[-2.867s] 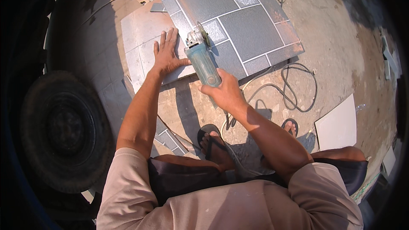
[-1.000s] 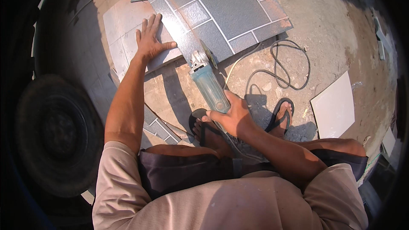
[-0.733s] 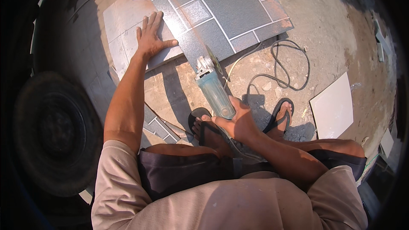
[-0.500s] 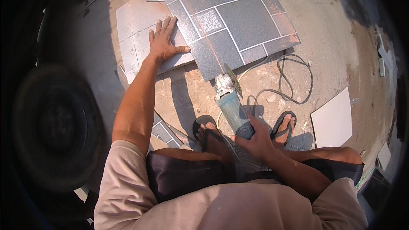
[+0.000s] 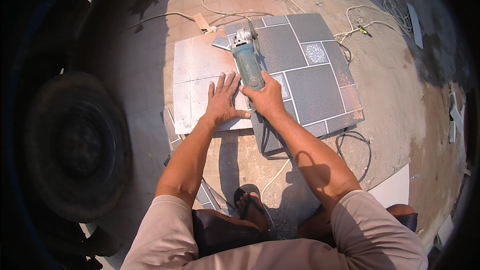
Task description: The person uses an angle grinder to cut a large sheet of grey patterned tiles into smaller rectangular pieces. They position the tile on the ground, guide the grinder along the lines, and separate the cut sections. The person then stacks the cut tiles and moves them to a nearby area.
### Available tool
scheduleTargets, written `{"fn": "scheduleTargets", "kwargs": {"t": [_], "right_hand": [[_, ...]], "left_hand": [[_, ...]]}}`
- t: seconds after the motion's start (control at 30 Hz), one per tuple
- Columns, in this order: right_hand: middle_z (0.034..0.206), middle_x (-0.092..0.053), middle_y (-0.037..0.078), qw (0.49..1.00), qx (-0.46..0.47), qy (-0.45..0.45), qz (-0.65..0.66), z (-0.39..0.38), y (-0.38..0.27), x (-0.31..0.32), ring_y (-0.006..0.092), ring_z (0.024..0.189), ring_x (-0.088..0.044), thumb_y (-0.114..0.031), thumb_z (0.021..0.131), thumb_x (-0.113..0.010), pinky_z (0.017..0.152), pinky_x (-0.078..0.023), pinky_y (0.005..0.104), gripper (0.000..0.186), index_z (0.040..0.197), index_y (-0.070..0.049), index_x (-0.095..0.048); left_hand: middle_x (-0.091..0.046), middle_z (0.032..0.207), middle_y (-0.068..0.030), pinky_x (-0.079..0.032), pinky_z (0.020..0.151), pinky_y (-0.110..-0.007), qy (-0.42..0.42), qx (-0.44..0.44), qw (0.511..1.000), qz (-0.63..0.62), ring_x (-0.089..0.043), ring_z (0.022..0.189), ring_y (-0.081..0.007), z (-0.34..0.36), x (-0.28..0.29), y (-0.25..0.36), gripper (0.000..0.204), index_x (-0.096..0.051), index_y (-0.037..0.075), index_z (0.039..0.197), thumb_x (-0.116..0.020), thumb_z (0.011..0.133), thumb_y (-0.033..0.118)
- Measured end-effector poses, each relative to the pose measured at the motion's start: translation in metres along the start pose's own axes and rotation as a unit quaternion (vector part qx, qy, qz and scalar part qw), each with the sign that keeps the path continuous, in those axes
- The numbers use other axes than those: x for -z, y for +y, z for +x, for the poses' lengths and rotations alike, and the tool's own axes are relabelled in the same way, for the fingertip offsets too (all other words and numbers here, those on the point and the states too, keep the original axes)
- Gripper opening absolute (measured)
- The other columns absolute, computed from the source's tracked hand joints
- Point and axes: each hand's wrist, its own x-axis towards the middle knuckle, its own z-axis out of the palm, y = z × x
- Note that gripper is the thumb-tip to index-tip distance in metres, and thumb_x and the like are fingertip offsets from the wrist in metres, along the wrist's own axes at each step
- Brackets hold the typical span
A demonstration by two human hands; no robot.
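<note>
My right hand (image 5: 265,95) is closed on the body of a teal angle grinder (image 5: 245,60), whose silver head and disc are at the far left part of a grey patterned tile (image 5: 315,90) with white lines. A faint rusty tint marks parts of that tile. My left hand (image 5: 225,102) lies flat with fingers spread on a pale square-lined tile (image 5: 197,55), just left of the grinder and beside the grey tile's edge. A black cord hangs from the grinder's rear over the tile's near edge.
A dark wheel (image 5: 75,147) stands at the left in shadow. Cables (image 5: 392,12) lie on the concrete (image 5: 392,90) beyond and to the right. A cream board (image 5: 387,190) is at lower right, offcuts (image 5: 455,120) at far right. My sandalled foot (image 5: 247,202) is below the tiles.
My right hand and the grinder have moved forward from the tile's near edge to its far part. The view has shifted, so the tiles sit lower in the picture. My left hand remains flat.
</note>
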Motion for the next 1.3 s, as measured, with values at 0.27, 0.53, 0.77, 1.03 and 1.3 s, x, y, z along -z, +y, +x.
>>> {"fn": "scheduleTargets", "kwargs": {"t": [0.27, 0.53, 0.77, 1.03, 1.3], "right_hand": [[0.094, -0.076, 0.029, 0.999, 0.009, 0.030, 0.007, 0.104, 0.006, -0.036, 0.0426, 0.092, -0.076, -0.029, 0.073, -0.087, 0.085, -0.058, 0.0492, 0.046, 0.100, 0.005, -0.071], [0.098, -0.076, 0.029, 0.999, 0.002, 0.045, -0.015, 0.134, 0.003, -0.045, 0.0426, 0.094, -0.076, -0.031, 0.072, -0.089, 0.087, -0.058, 0.0479, 0.048, 0.099, 0.005, -0.072], [0.103, -0.077, 0.030, 0.999, -0.022, 0.013, -0.030, 0.141, 0.000, -0.042, 0.0429, 0.099, -0.077, -0.032, 0.072, -0.089, 0.091, -0.058, 0.0473, 0.053, 0.105, 0.007, -0.074], [0.102, -0.078, 0.029, 0.998, -0.031, 0.019, -0.047, 0.142, -0.001, -0.042, 0.0414, 0.099, -0.077, -0.032, 0.072, -0.089, 0.092, -0.058, 0.0467, 0.052, 0.104, 0.006, -0.075], [0.092, -0.078, 0.026, 0.999, -0.029, 0.011, -0.040, 0.145, 0.005, -0.043, 0.0350, 0.084, -0.077, -0.034, 0.074, -0.088, 0.081, -0.058, 0.0447, 0.049, 0.100, 0.006, -0.076]], "left_hand": [[-0.015, 0.183, -0.0052, 0.004, 0.136, -0.057, -0.014, 0.007, 1.000, -0.007, -0.002, 0.169, -0.0309, -0.001, 0.004, 0.008, 0.172, -0.022, 0.018, 0.175, -0.081, 0.033, 0.094], [-0.014, 0.182, -0.0112, 0.003, 0.134, -0.061, -0.011, -0.003, 1.000, 0.003, -0.001, 0.169, -0.0367, 0.000, 0.002, 0.005, 0.172, -0.016, 0.020, 0.176, -0.067, 0.036, 0.106], [-0.016, 0.182, -0.0114, 0.003, 0.134, -0.062, -0.010, -0.005, 1.000, 0.005, -0.002, 0.169, -0.0365, 0.000, 0.000, 0.004, 0.173, -0.016, 0.020, 0.176, -0.062, 0.035, 0.110], [-0.016, 0.183, -0.0048, 0.003, 0.136, -0.058, 0.004, 0.003, 1.000, -0.002, -0.003, 0.169, -0.0313, 0.000, 0.001, 0.008, 0.169, -0.016, 0.027, 0.176, -0.073, 0.033, 0.100], [-0.016, 0.182, -0.0081, 0.004, 0.135, -0.059, -0.002, -0.002, 1.000, 0.007, -0.002, 0.169, -0.0328, 0.000, -0.001, 0.005, 0.172, -0.015, 0.024, 0.176, -0.066, 0.033, 0.106]]}}
